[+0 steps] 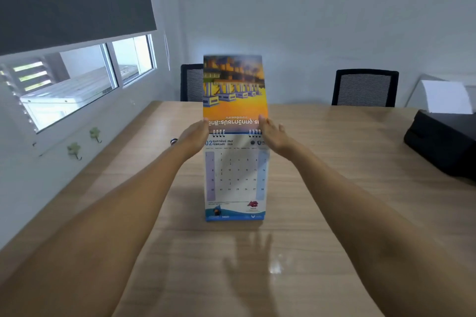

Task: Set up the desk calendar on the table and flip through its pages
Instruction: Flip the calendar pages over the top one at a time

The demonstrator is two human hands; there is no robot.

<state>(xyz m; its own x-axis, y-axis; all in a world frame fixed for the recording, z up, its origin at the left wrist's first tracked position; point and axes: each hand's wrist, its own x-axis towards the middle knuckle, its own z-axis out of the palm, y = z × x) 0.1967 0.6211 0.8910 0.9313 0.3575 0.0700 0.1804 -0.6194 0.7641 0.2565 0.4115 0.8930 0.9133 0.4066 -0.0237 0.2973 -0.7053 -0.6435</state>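
The desk calendar (235,180) stands upright on the wooden table (322,188), its February page facing me. One page (234,87), with an orange picture seen upside down, is raised straight up above the spiral binding. My left hand (195,134) holds that page's left edge near the binding. At the page's right edge my right hand (273,134) grips it at the same height. Both arms reach forward over the table.
Two black mesh chairs (365,87) stand at the table's far side, one partly hidden behind the raised page. A black bag (443,141) with a white sheet (448,96) behind it lies at the right. A window (77,85) and wall hooks (74,150) are at the left.
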